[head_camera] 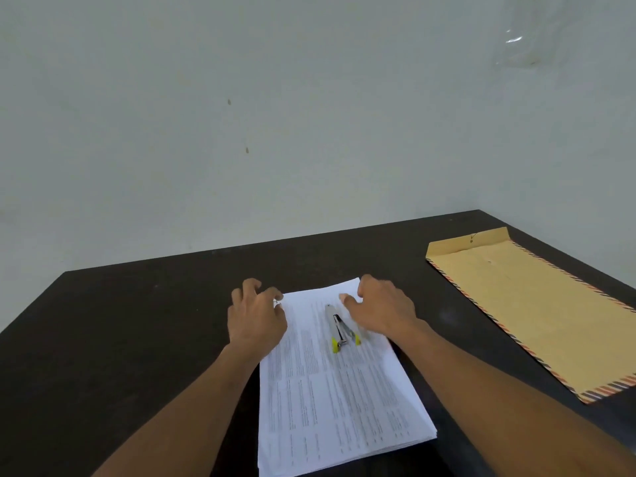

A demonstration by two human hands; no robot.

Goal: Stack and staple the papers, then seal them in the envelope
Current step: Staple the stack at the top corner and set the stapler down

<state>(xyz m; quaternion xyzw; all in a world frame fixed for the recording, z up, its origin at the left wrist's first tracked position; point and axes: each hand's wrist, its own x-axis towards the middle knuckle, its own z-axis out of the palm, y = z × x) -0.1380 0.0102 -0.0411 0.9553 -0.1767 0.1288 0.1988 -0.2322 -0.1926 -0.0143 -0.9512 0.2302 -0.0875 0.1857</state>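
Between the hands (left hand (256, 318), right hand (382, 311) — loosely curled) a stapler (340, 328) tops the papers (337, 401), envelope (537, 311) aside.

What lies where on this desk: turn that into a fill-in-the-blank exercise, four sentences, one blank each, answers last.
1. The stapler lies on ____ of the stack of papers.
2. The envelope lies to the ____ of the papers, apart from them.
3. The stapler's handle tips are ____ in colour.
4. The left hand and the right hand are both at the papers' ____ end, and neither holds the stapler.
Missing words: top; right; yellow; far.
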